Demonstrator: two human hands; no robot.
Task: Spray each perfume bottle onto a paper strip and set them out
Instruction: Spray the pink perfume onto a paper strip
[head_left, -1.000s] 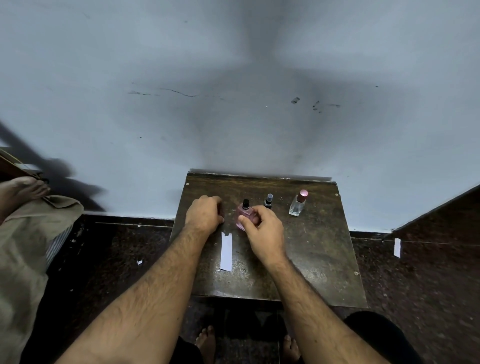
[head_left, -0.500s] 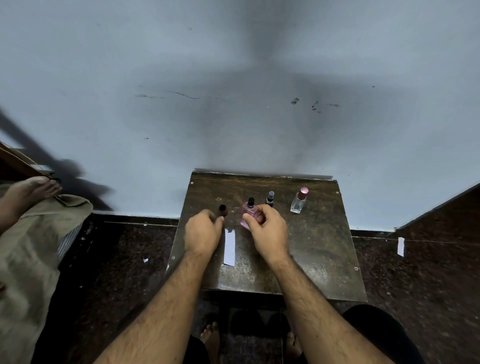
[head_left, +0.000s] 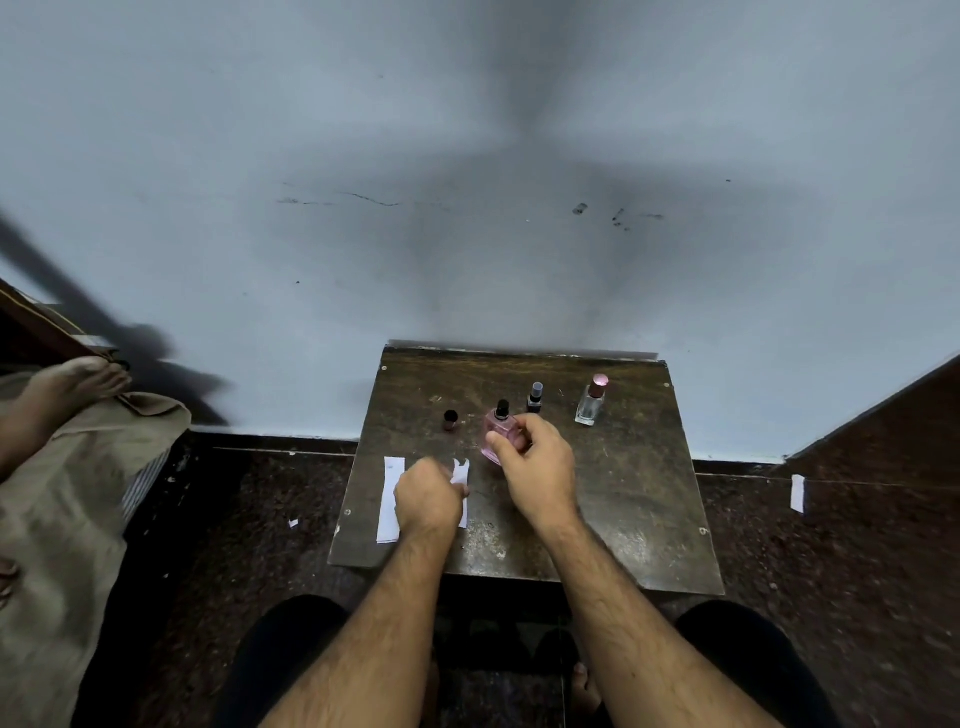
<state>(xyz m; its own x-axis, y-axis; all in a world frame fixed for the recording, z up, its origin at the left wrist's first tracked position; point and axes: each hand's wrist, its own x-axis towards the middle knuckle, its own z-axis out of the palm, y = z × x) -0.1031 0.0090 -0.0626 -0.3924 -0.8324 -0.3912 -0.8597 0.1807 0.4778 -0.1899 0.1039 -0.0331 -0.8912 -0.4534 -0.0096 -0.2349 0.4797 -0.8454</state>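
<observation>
The right hand (head_left: 537, 467) grips the uncapped pink bottle (head_left: 500, 435) on the counter (head_left: 623, 493), its cap (head_left: 451, 420) parked aside; the left hand (head_left: 427, 501) pinches a paper strip (head_left: 460, 475), readying it for spraying.

Counter (head_left: 639, 499) right of the pink bottle (head_left: 500, 435) is bare up to its edge; open approach there. Behind the pink bottle: loose cap (head_left: 451, 419), small dark bottle (head_left: 535, 397), clear bottle (head_left: 591, 401) in a row near the wall. Left of it, two paper strips (head_left: 390, 499) lie flat.

left hand (head_left: 427, 500) curled, knuckles up; right hand (head_left: 535, 467) pinching.
</observation>
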